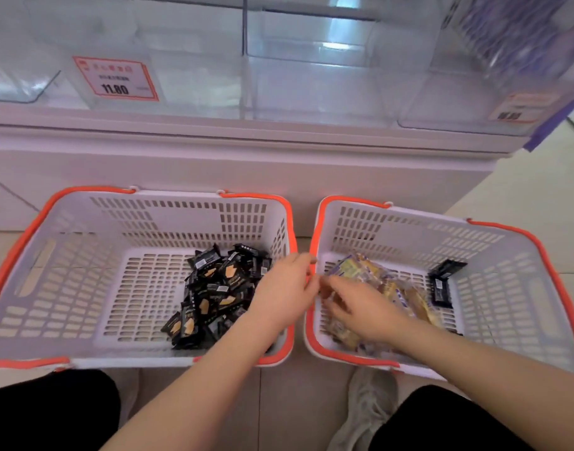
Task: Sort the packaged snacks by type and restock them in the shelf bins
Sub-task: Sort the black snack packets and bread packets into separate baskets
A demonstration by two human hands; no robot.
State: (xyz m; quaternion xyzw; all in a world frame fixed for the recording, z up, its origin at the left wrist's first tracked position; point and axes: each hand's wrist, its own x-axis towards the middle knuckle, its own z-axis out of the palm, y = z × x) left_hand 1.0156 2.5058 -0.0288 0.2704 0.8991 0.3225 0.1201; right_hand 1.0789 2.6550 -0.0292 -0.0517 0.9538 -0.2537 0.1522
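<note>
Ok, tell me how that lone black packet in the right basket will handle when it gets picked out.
The black packet looks small and flat, so it is probably light. Its wrapper looks glossy, so it may be a little slippery and will likely flex rather than stay stiff. It leans against the right basket's wall, apart from the yellow packets, so it should lift out freely.

A shop is showing itself: clear shelf bins carrying a price tag beyond the hands, orange-handled shopping baskets sitting beneath them.

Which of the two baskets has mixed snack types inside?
The right basket: yellow packets plus black packets. The left basket holds only black ones.
</note>
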